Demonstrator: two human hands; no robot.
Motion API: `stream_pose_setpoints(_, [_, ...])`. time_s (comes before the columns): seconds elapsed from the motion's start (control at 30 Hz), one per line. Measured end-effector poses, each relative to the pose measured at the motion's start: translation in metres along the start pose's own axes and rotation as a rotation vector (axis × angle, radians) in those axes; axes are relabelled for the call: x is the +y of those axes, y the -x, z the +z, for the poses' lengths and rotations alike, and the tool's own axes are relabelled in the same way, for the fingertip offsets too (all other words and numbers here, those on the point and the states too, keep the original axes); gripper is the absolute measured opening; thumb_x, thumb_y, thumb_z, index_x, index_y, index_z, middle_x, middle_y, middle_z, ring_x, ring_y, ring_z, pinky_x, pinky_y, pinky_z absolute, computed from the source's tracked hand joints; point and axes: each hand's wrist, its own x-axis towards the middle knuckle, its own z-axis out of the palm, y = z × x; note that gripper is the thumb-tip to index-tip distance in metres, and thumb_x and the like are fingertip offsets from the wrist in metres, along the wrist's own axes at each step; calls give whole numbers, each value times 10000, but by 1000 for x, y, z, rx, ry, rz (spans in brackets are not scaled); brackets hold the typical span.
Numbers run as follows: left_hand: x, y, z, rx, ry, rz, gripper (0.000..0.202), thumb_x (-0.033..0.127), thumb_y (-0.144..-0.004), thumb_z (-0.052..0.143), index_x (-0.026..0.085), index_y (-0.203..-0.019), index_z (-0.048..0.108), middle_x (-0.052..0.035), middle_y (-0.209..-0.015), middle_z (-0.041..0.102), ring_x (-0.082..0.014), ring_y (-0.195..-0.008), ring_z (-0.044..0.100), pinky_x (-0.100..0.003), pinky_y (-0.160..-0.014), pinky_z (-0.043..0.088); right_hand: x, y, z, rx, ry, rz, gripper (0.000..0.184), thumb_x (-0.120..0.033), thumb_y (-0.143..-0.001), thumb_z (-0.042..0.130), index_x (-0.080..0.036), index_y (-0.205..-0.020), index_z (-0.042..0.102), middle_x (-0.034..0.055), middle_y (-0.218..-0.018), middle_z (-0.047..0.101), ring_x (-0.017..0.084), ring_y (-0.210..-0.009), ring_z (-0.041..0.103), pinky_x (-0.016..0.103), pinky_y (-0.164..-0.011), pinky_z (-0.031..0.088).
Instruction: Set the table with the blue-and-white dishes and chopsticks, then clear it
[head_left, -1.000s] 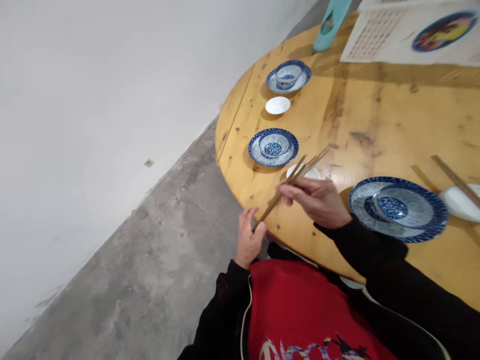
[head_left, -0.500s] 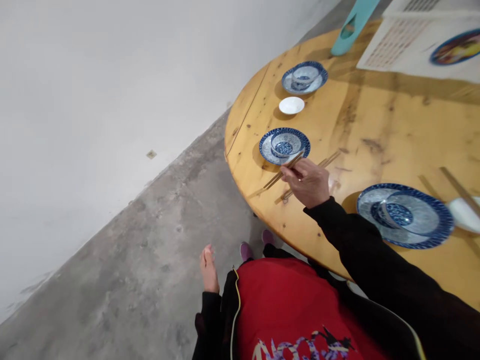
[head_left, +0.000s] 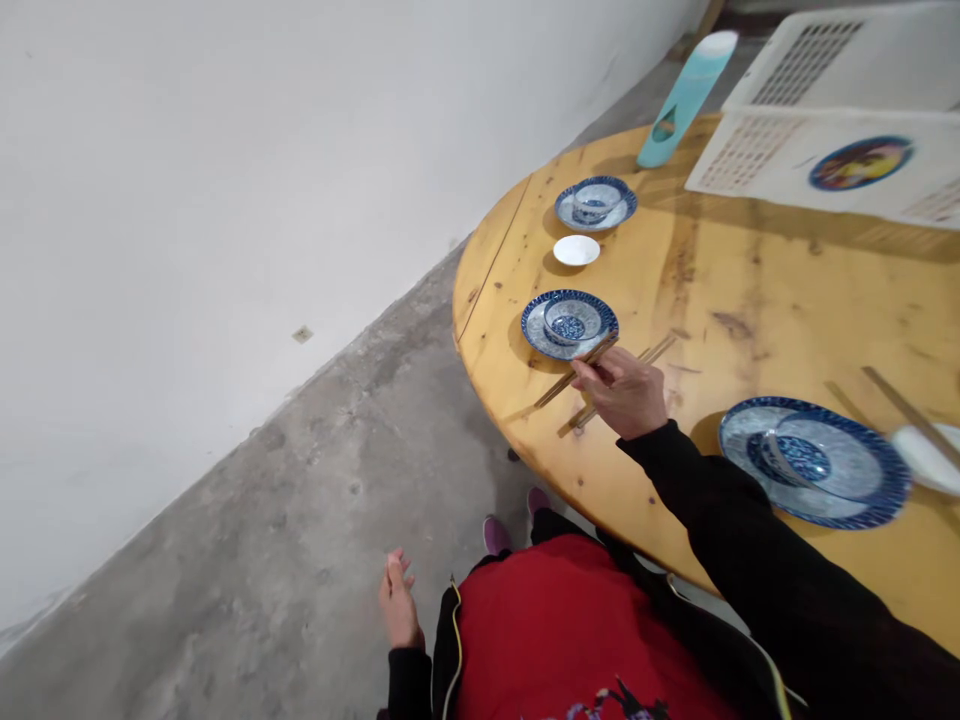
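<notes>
My right hand (head_left: 624, 392) is closed around a pair of wooden chopsticks (head_left: 559, 388), held slanting over the near edge of a blue-and-white plate (head_left: 531, 325). A patterned bowl (head_left: 570, 322) sits on that plate. Beneath the hand run more thin brown lines; I cannot tell whether they are other chopsticks or shadows. My left hand (head_left: 399, 605) hangs off the table above the floor, fingers apart, holding nothing. Farther back are a small white dish (head_left: 576, 251) and another patterned plate (head_left: 631, 212) with a bowl (head_left: 596, 203) on it.
Nearer on the right, a larger-looking blue-and-white plate (head_left: 877, 490) bears a bowl, beside a white dish (head_left: 930, 460) with a chopstick (head_left: 911, 415) across it. A white plastic basket (head_left: 780, 150) and a turquoise holder (head_left: 686, 100) stand at the back. The round table's edge (head_left: 491, 405) curves by a wall.
The view has tilted up, showing more of the basket and holder. My right hand stays by the plate with the chopsticks. My left hand has dropped slightly and its fingers have spread.
</notes>
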Motion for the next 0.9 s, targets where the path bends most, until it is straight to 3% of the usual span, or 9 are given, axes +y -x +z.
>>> stream_pose_setpoints(0.2, [9, -11, -5, -6, 18, 23, 553, 636, -902, 512, 145, -1103, 669, -194, -1350, 638, -318, -1233, 634, -443, -1008, 542, -7, 3, 3, 70, 17, -45, 192, -313, -883, 583, -213, -738, 660, 94, -776, 698, 236, -718, 659, 346, -654, 489])
stream_pose_setpoints(0.4, [41, -17, 14, -91, -46, 130, 621, 706, -864, 526, 158, -1104, 692, -179, -1266, 681, -315, -1177, 652, -433, -961, 551, -13, -5, -2, 49, -33, 10, 227, -364, -895, 591, -223, -740, 676, 75, -729, 702, 242, -678, 686, 350, -606, 496])
stream_pose_setpoints(0.5, [76, -19, 30, -171, -129, 249, 588, 691, -872, 543, 181, -1113, 706, -150, -1237, 691, -301, -1179, 644, -424, -1007, 523, -23, -14, -5, 42, -173, 145, 247, -428, -886, 636, -230, -752, 700, 62, -678, 712, 243, -631, 696, 364, -608, 533])
stream_pose_setpoints(0.63, [140, -25, 61, -351, -246, 471, 466, 606, -917, 550, 209, -1081, 732, -111, -1158, 706, -267, -1139, 645, -401, -1071, 473, -42, -32, 5, -21, -481, 349, 329, -543, -811, 741, -227, -719, 735, 54, -623, 720, 237, -583, 690, 384, -609, 586])
stream_pose_setpoints(0.77, [206, -34, 97, -481, -303, 738, 398, 504, -979, 512, 211, -1154, 716, -121, -1229, 676, -253, -1192, 612, -407, -1075, 464, -56, -56, 31, -94, -713, 450, 416, -606, -704, 823, -202, -659, 738, 50, -596, 706, 188, -526, 646, 349, -571, 593])
stream_pose_setpoints(0.9, [259, -46, 128, -621, -366, 869, 389, 434, -1020, 466, 211, -1278, 654, -135, -1293, 647, -246, -1228, 593, -412, -1067, 467, -66, -79, 63, -139, -855, 545, 454, -625, -649, 854, -192, -620, 719, 49, -573, 688, 163, -512, 628, 314, -540, 580])
